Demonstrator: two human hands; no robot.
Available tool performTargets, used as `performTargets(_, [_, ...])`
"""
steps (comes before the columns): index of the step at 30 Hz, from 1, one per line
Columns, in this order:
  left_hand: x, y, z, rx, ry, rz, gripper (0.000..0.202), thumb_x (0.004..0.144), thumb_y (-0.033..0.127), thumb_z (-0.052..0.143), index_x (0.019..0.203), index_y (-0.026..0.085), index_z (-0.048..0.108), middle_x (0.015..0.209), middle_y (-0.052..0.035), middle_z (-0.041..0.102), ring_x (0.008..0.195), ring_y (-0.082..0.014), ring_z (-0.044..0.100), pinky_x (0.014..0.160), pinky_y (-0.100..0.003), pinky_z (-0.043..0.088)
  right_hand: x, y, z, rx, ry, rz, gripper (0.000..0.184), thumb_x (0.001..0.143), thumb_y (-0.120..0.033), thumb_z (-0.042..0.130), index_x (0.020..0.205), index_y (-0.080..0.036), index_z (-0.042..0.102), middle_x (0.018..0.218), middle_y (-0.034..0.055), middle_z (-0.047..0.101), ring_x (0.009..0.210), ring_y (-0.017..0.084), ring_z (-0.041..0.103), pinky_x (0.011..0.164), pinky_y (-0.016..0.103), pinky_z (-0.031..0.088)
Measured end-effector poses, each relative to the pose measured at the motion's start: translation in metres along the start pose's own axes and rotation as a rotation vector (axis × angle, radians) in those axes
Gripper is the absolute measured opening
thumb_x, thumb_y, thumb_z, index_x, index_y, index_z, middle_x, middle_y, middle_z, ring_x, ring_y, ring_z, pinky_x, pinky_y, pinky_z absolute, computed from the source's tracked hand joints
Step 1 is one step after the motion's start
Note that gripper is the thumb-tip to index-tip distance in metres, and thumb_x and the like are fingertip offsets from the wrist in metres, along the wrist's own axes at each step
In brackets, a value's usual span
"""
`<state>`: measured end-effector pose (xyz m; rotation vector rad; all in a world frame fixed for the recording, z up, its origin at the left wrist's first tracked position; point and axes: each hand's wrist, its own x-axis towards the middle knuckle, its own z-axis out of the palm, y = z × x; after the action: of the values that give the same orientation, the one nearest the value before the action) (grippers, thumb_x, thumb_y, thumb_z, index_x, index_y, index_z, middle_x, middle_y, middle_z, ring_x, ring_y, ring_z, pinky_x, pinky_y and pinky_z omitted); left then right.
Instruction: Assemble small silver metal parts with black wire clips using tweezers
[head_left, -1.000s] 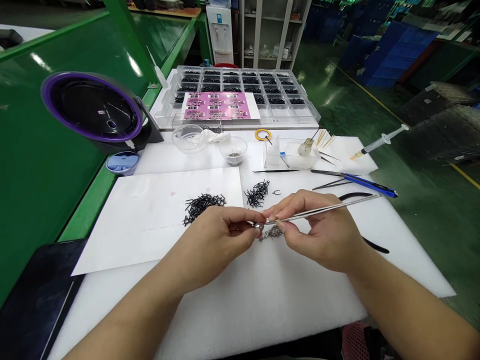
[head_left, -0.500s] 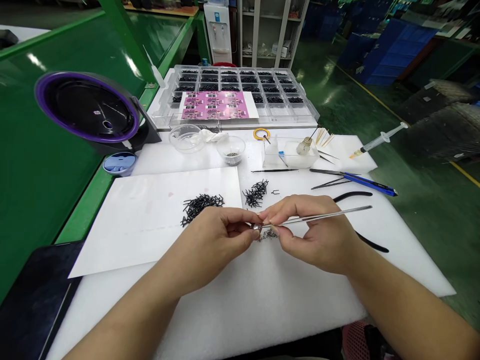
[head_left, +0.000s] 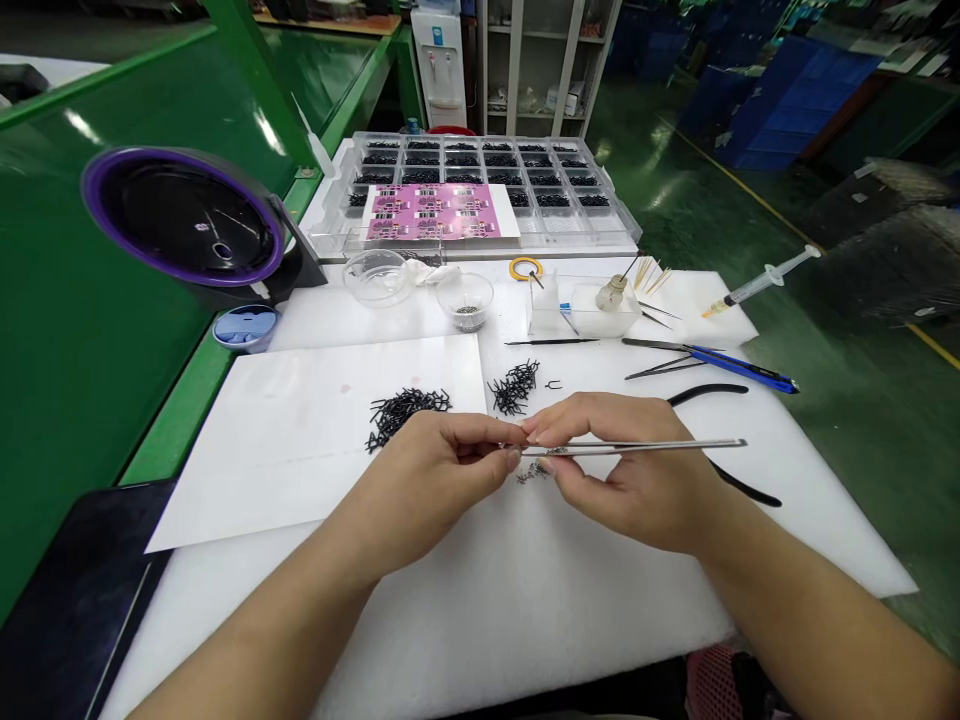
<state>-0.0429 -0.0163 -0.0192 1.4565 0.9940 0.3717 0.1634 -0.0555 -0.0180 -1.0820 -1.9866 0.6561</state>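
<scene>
Silver tweezers (head_left: 675,445) lie level across my right hand (head_left: 630,470), which is closed on them with thumb and fingers. Their joined end points right and their tips point toward my left hand (head_left: 427,480). The left thumb and forefinger are pinched together at those tips, around something mostly hidden and too small to name. Below the fingertips, a scatter of tiny metal parts (head_left: 531,472) lies on the white foam surface (head_left: 480,600). Just beyond the hands are a pile of black forked pieces (head_left: 514,388) and a single loose one (head_left: 553,385).
A larger black heap (head_left: 405,412) rests on white paper (head_left: 285,440). Behind stand clear cups (head_left: 465,300), a tray (head_left: 581,305) with a small bottle, and a compartment box (head_left: 555,215). Black-handled pliers (head_left: 750,488), a blue cutter (head_left: 742,370) and a syringe (head_left: 772,275) are rightward.
The tweezers have turned from slanting up at the right to nearly level. The shiny piece seen between my left fingertips is now mostly covered. Both hands stay in about the same place.
</scene>
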Motion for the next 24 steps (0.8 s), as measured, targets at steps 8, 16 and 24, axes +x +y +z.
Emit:
performTargets(8, [0.003,-0.001,-0.005,0.08,0.09,-0.089,0.025,0.084,0.033,0.063,0.104,0.027,0.078,0.079,0.001,0.071,0.076,-0.0179,0.06,0.071,-0.029,0.046,0.001,0.003,-0.005,0.036,0.025,0.112,0.012,0.083,-0.013,0.066,0.093,-0.02,0.067,0.093,-0.0007,0.072,0.085,0.014,0.068,0.075,0.026,0.055])
performTargets(16, [-0.003,0.004,-0.016,0.033,0.15,-0.12,0.023,0.082,0.039,0.068,0.1,0.029,0.077,0.08,0.0008,0.072,0.079,-0.0173,0.065,0.075,-0.029,0.049,0.007,0.013,-0.008,-0.051,-0.213,0.414,0.013,0.08,-0.015,0.062,0.086,-0.024,0.069,0.084,-0.0051,0.07,0.083,0.014,0.067,0.071,0.026,0.052])
performTargets(24, [-0.003,0.011,-0.013,0.05,0.092,-0.139,0.023,0.082,0.035,0.068,0.102,0.027,0.076,0.079,0.0006,0.072,0.081,-0.0183,0.066,0.077,-0.032,0.05,0.006,0.016,-0.009,-0.032,-0.252,0.4,0.015,0.08,-0.014,0.06,0.088,-0.023,0.07,0.085,-0.0045,0.07,0.082,0.014,0.067,0.077,0.028,0.054])
